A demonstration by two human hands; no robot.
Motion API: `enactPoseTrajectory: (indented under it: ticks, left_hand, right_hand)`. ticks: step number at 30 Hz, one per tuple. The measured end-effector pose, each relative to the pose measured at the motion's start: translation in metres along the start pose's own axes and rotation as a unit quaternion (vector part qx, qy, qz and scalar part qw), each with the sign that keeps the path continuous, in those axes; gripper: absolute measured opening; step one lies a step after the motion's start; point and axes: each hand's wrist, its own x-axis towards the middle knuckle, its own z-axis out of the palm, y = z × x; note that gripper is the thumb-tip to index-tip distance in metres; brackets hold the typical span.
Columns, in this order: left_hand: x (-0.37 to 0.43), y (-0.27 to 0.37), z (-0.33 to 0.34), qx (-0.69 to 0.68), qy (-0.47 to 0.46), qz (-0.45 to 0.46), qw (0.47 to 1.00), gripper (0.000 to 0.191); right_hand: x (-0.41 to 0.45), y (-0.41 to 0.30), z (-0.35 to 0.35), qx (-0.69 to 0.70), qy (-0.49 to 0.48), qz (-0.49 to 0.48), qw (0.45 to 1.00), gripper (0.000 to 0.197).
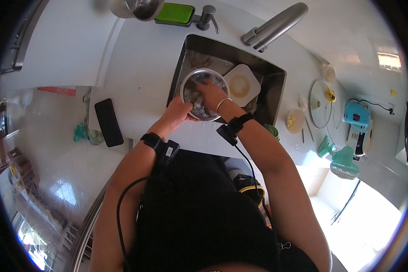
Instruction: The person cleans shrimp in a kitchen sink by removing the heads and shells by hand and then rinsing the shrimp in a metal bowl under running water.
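Observation:
A round metal bowl (227, 81) of bubbly water is held over the front part of the sink (272, 88). My left hand (178, 112) grips its near left rim, the thumb on top and fingers underneath. Inside the bowl is my right hand (212, 95), its fingertips dipped in the water. Something pale, perhaps food, lies under those fingers, too blurred to name. A white plastic tray (253, 73) with a brownish patch rests in the sink, just right of the bowl. Whether my right fingers hold anything is hidden by water and bubbles.
A metal faucet (278, 25) rises behind the sink, beside a soap dispenser (207, 17) and a green sponge (175, 13). A black phone (108, 122) lies at the counter's left edge. Rightward are a bowl of pale pieces (295, 120), a glass lid (319, 102) and a green fan (345, 163).

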Motion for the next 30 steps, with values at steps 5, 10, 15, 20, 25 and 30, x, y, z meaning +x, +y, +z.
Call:
enactPoseTrajectory:
  ticks: [5,10,15,20,25,30]
  left_hand:
    - [0.006,-0.009,-0.009,-0.02,-0.026,0.005,0.999,0.055]
    - [0.0,-0.005,-0.008,-0.012,-0.032,0.023,0.999,0.057]
    - [-0.004,-0.001,-0.006,-0.004,-0.05,0.017,0.999,0.06]
    - [0.002,-0.009,-0.011,-0.033,-0.068,0.022,0.997,0.059]
    - [0.001,-0.005,-0.01,-0.03,-0.05,0.012,0.998,0.057]
    - [0.004,-0.01,-0.013,-0.026,-0.055,0.02,0.998,0.055]
  right_hand:
    - [-0.007,0.016,-0.002,0.147,0.037,-0.023,0.988,0.038]
    - [-0.025,0.018,-0.02,0.225,0.048,0.063,0.971,0.038]
    - [-0.048,0.012,-0.025,0.319,0.133,0.034,0.938,0.043]
    - [-0.044,0.012,-0.028,0.218,0.09,0.011,0.972,0.057]
    - [-0.023,-0.036,-0.02,-0.061,0.086,-0.011,0.994,0.056]
    - [-0.012,-0.039,-0.016,-0.044,0.004,0.003,0.999,0.044]
